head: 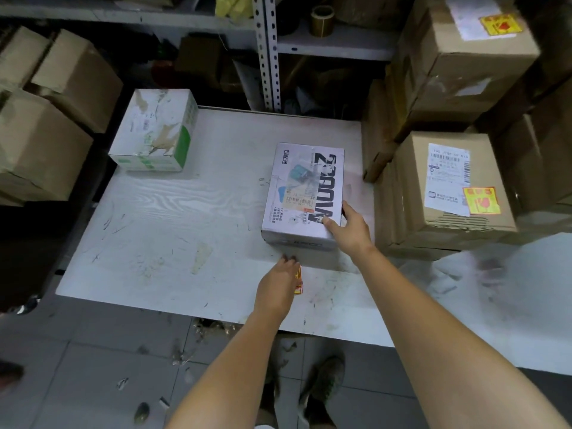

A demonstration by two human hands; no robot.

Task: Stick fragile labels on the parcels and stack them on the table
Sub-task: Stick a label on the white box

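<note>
From the head camera, looking down at a scuffed white wood-grain table (173,212): a white cardboard box with big black lettering (305,190) lies flat near the middle of the table, towards its right side. The right hand (348,226) holds its near right corner, thumb pressed on the top face and fingers down the right side.

The left hand (277,284) is palm down on the table just in front of the box, fingertips close to its near edge. A yellow-and-red label sheet (298,281) peeks out from under it. Whether the fingers grip the sheet or only lie over it, I cannot tell.

To the right, just beside the box, stands a stack of brown cardboard parcels (448,181). The front one carries a white shipping label and a yellow-and-red fragile sticker (481,200).

At the far left corner of the table sits a white-and-green carton (154,131), well apart from the box. More brown cartons (46,125) are piled left of the table, and a grey metal shelf (267,51) stands behind it.
</note>
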